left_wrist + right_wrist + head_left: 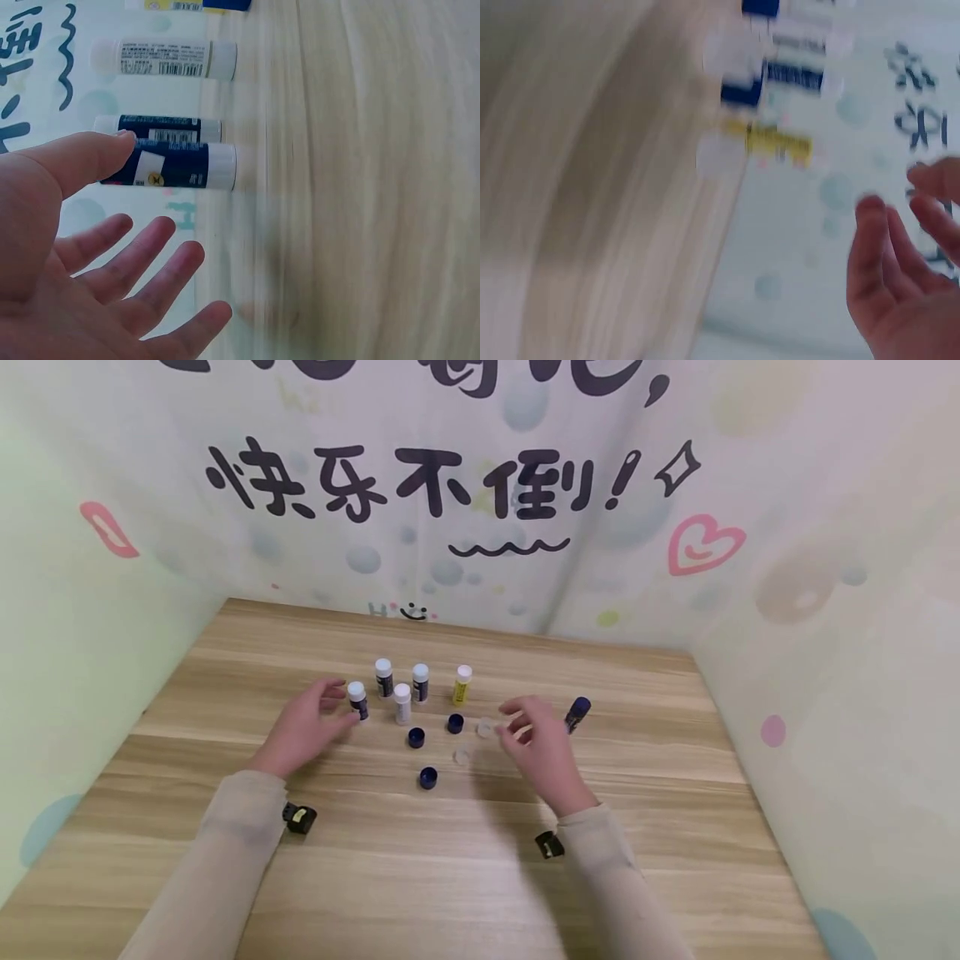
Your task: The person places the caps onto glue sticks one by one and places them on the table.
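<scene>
My left hand [306, 728] is beside a dark blue, white-topped glue-stick-like tube [358, 702]. Its fingers are spread in the left wrist view, and the thumb overlaps a blue tube [187, 169] there; whether it touches cannot be told. My right hand [542, 752], fingers loosely bent and holding nothing, hovers near a small white cap [485, 727]. Just beyond it stands a tube with a dark blue top [579, 712], partly hidden. Two more blue-labelled tubes [421, 685], a white tube [403, 706] and a yellow tube [461, 687] stand upright between the hands.
Loose dark blue caps [428, 778] and another white cap [462, 756] lie on the wooden table [405, 877]. A printed cloth [450, 568] hangs behind the table. Small black devices [302, 820] sit at both wrists. Blur softens the right wrist view.
</scene>
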`<state>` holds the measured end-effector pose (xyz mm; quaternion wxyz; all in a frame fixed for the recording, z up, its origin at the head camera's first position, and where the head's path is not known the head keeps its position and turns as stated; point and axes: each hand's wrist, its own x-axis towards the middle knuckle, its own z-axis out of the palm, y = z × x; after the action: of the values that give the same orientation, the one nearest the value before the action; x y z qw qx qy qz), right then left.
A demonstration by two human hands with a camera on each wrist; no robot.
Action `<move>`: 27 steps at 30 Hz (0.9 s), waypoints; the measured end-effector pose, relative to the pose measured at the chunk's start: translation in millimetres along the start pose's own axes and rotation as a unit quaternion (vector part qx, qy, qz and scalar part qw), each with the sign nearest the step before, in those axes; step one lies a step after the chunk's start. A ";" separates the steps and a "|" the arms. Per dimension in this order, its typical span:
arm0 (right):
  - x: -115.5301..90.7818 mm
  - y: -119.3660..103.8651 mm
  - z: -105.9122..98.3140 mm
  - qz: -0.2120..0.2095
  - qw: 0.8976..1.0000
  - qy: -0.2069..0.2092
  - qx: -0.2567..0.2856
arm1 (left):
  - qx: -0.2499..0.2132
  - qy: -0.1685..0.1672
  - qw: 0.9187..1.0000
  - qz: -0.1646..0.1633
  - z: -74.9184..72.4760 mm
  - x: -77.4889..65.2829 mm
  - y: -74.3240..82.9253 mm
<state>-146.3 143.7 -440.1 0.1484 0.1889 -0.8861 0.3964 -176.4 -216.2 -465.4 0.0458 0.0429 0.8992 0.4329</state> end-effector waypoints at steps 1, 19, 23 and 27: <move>-1.5 -4.8 7.2 -0.005 0.999 -0.033 -0.001 | -0.002 0.001 1.000 0.001 1.2 0.8 0.7; -15.4 -45.1 70.9 -0.053 0.954 -0.291 -0.057 | 0.007 0.046 0.999 -0.005 19.4 10.9 4.5; -18.1 -45.7 75.4 -0.061 0.951 -0.294 -0.070 | 0.004 0.054 0.999 0.003 22.3 10.4 4.8; -19.8 -45.8 78.5 -0.071 0.951 -0.290 -0.081 | 0.001 0.061 0.998 0.008 23.3 9.0 5.2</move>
<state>-117.0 60.4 -469.0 -0.0725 0.3461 -0.9041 0.2401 -182.3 -193.9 -476.2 -0.0126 0.0242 0.9003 0.4343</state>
